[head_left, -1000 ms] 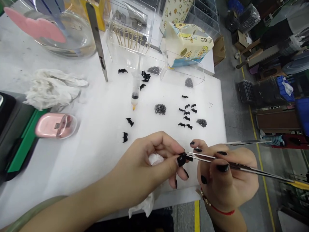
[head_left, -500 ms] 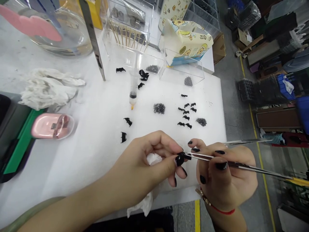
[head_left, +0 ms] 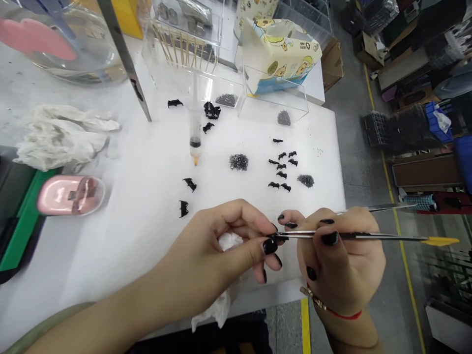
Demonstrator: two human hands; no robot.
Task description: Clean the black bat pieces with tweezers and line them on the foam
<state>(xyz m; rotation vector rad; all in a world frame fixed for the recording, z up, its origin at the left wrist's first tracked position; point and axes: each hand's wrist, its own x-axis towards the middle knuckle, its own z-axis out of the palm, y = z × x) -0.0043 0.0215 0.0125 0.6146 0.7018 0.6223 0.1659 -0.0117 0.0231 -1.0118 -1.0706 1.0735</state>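
Observation:
My left hand (head_left: 224, 246) pinches a small black piece (head_left: 283, 238) between thumb and forefinger; the fingers partly hide it. A crumpled white tissue (head_left: 229, 241) is tucked in the same palm. My right hand (head_left: 346, 265) grips slim metal tweezers (head_left: 372, 236) with a yellow rear end, their tips touching the black piece. A second thin metal tool (head_left: 376, 207) sticks out rightward from behind the right fingers. On the white work surface beyond lie several black bat-shaped pieces (head_left: 281, 174), with two more bat pieces (head_left: 183, 208) left of them. Small heaps of dark glittering beads (head_left: 239, 162) lie among them.
A syringe (head_left: 195, 135) with an orange tip lies beyond my left hand. Farther back stand clear acrylic boxes (head_left: 275, 101), a patterned tissue pack (head_left: 280, 59) and wooden sticks (head_left: 184, 49). At left are a steel ruler (head_left: 125, 61), white cloth (head_left: 61, 137) and pink case (head_left: 68, 195).
The tweezers have swung from a downward slant to nearly level, their yellow end rising. My left hand still pinches the black piece. The whole view has shifted slightly.

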